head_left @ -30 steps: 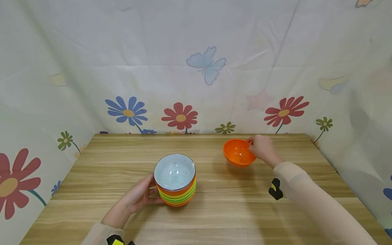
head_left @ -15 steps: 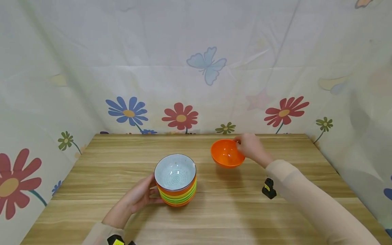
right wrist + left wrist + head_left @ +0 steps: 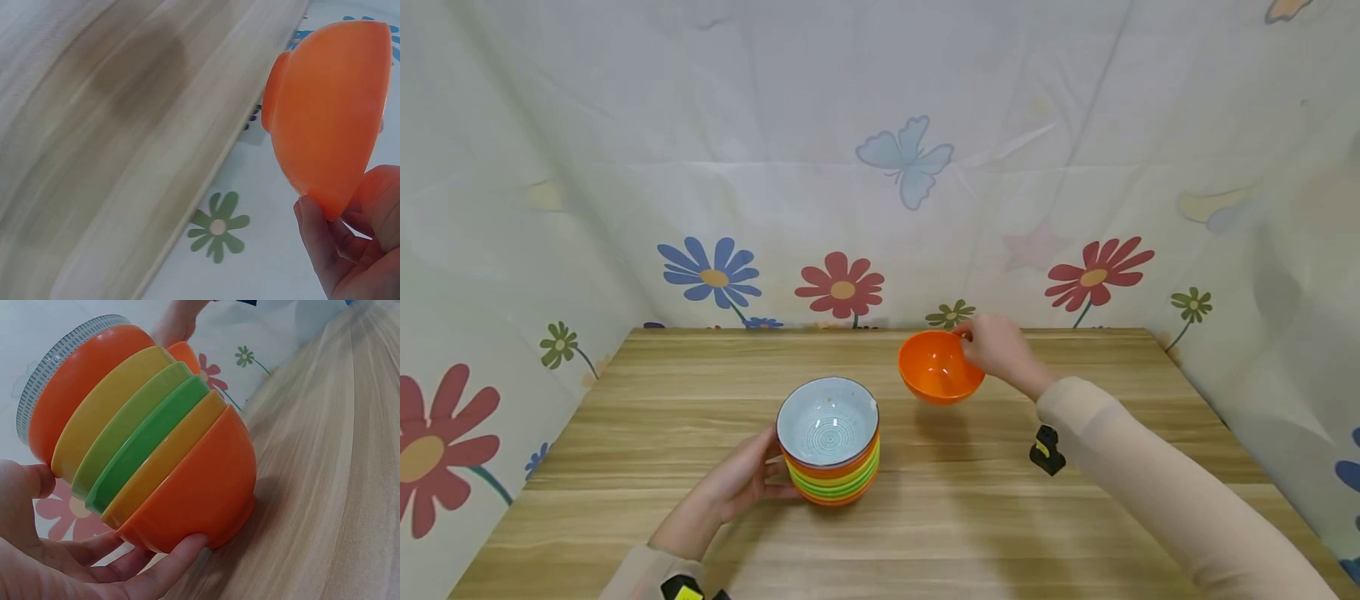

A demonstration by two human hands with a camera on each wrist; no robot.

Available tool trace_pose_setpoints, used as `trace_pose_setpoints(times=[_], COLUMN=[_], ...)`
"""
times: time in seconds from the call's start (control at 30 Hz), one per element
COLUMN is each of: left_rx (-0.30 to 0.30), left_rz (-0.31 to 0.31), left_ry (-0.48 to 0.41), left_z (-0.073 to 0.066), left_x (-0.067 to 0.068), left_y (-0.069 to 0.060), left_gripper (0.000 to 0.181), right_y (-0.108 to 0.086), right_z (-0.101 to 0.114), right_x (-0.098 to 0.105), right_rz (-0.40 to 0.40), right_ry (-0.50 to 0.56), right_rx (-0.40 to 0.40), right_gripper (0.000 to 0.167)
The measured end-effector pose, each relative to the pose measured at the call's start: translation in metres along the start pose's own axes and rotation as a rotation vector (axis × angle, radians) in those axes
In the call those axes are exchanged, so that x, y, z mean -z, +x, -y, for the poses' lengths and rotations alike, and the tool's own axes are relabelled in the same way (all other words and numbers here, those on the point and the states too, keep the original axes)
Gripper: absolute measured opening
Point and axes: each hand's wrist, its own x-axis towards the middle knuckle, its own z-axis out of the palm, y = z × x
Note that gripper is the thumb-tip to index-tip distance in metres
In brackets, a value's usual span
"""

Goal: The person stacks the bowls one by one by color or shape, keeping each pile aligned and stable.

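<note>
A stack of bowls in orange, yellow and green stands on the table, with a pale blue patterned bowl on top. My left hand holds the stack from its left side; in the left wrist view the thumb lies at the upper bowls and the fingers reach under the lowest orange one. To the right and farther back, my right hand pinches the rim of a separate orange bowl, thumb and fingers at its right edge. That orange bowl is held above the table, its shadow below.
The wood-grain table ends at the back against a white curtain printed with flowers and a butterfly. More curtain closes in both sides. Black trackers with yellow marks sit at both wrists.
My right hand has carried the orange bowl leftward, nearer the stack, and slightly up over the last half second. The left hand and the stack have stayed in place.
</note>
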Motion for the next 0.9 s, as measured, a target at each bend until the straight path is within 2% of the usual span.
trace_pose_setpoints(times=[0.3,0.6,0.9], left_rx=[-0.003,-0.001,0.001], left_rz=[-0.006,0.009,0.007], left_ry=[-0.001,0.004,-0.001], left_z=[-0.001,-0.001,-0.001], left_x=[-0.001,-0.001,-0.001], left_y=[0.000,-0.002,-0.001], left_gripper=[0.065,0.068,0.068], right_y=[0.008,0.011,0.014], right_z=[0.017,0.033,0.050], right_x=[0.016,0.026,0.035], right_rz=[-0.021,-0.039,-0.010], right_ry=[-0.026,0.003,-0.001], right_rx=[0.031,0.068,0.054], right_gripper=[0.021,0.019,0.020])
